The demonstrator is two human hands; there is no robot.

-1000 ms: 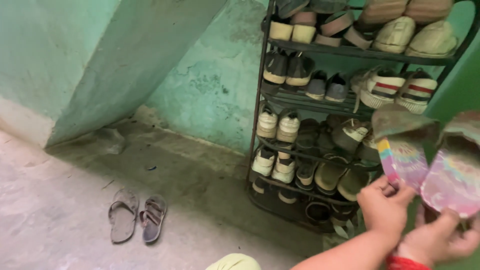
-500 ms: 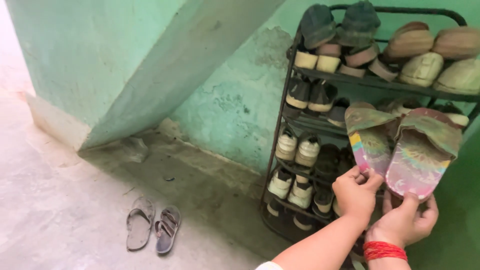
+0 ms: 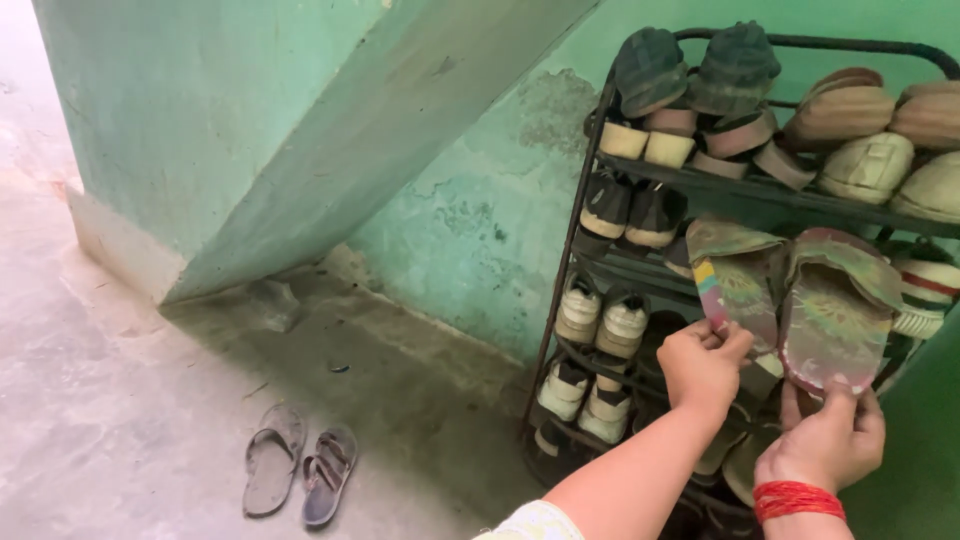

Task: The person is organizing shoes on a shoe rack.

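At about four o'clock in the view, both hands hold up a pair of slides in front of a dark metal-framed shoe rack (image 3: 580, 210). The left hand (image 3: 703, 366) has its fingers curled shut around the heel end of the left multicoloured swirl-patterned rubber slide (image 3: 738, 280), pinching its striped edge. The right hand (image 3: 825, 440), with a red thread band (image 3: 797, 499) at the wrist, grips the heel of the right multicoloured swirl-patterned rubber slide (image 3: 838, 320) — fingertips pressed on the footbed, thumb behind, out of sight. Both slides stand toe-up and tilted, footbeds facing the camera, side by side and near each other, level with the rack's second and third shelves; whether they touch a shelf I cannot tell.

On the rack's top tier, at one o'clock, sit two dark green cloth shoes (image 3: 695, 70) and, to their right, tan and cream shoes (image 3: 870, 130). Lower tiers, at three o'clock, hold pairs of cream-and-dark sneakers (image 3: 600, 315), heels outward.

At seven o'clock a pair of worn grey flip-flop sandals (image 3: 300, 470) lies flat on the dusty concrete floor (image 3: 120, 420), well apart from the rack. Behind runs a peeling green plastered wall (image 3: 460, 210) — its slanted underside fills eleven o'clock.
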